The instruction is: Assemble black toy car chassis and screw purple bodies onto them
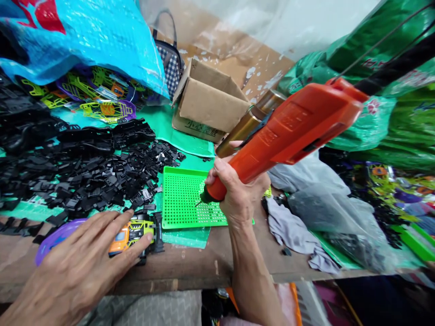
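Note:
My right hand [239,192] is wrapped around an orange-red electric screwdriver [278,136]. The screwdriver slants down to the left, its thin bit above a green perforated tray [170,222]. On the bench's front part, my left hand [90,249] lies over a small orange and lime-green toy car [139,228], thumb on the near side and fingers on the far side. The hand hides part of the car. Under the same hand, a purple plastic piece [56,235] pokes out on the left.
Black plastic parts [112,174] are heaped at the left, below a blue bag [98,40] spilling coloured car bodies [108,108]. Behind the tray stands an open cardboard box [210,102]. A grey cloth [288,226] and clear bags [326,208] lie right. The screwdriver's cable [401,63] runs to the upper right.

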`<state>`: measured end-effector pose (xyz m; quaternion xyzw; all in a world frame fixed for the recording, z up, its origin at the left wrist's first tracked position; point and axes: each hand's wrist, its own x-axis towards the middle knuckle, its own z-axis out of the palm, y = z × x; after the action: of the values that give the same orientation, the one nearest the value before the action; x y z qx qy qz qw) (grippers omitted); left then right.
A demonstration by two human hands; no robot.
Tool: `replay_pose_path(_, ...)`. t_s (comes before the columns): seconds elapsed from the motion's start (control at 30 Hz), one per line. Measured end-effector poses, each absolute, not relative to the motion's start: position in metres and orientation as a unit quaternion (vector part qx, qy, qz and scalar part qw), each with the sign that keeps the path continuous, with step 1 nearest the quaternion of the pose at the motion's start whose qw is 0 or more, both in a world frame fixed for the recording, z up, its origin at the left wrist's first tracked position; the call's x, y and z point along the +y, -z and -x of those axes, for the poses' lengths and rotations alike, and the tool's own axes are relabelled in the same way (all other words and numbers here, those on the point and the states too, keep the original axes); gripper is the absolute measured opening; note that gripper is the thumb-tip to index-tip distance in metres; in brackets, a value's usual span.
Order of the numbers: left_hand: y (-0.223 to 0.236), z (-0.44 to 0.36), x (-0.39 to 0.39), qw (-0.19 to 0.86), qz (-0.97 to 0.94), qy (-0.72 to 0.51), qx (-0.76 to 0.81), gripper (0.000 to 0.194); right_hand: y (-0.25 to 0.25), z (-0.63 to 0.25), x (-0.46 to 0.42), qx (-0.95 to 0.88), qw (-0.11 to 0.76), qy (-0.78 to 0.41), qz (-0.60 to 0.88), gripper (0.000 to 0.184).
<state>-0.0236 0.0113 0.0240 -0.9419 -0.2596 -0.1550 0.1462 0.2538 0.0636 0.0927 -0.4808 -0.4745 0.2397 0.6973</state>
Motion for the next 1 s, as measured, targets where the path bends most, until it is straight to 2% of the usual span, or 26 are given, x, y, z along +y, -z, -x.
replay_pose_path(0.2,-0.028,0.021,0.003,0.076,0.938,0.141,-0.306,0.053,-0.093,-0.254,0.063,-0.481,0.694,-0.238,0.48,0.046)
replay_pose_path(0.43,-0.023,0.021,0.002,0.118,0.938,0.15,-0.291,0.055,-0.092,-0.255,0.064,-0.486,0.693,-0.234,0.478,0.04)
replay_pose_path(0.6,-0.029,0.019,0.004,0.1,0.94,0.139,-0.295,0.058,-0.09,-0.253,0.064,-0.488,0.69,-0.242,0.477,0.036)
replay_pose_path(0.77,-0.044,0.009,0.009,0.14,0.93,0.211,-0.267,0.043,-0.089,-0.25,0.063,-0.498,0.675,-0.194,0.508,0.045)
replay_pose_path(1.0,-0.048,-0.002,0.007,0.116,0.91,0.237,-0.32,0.028,-0.112,-0.234,0.06,-0.49,0.709,-0.173,0.477,0.039)
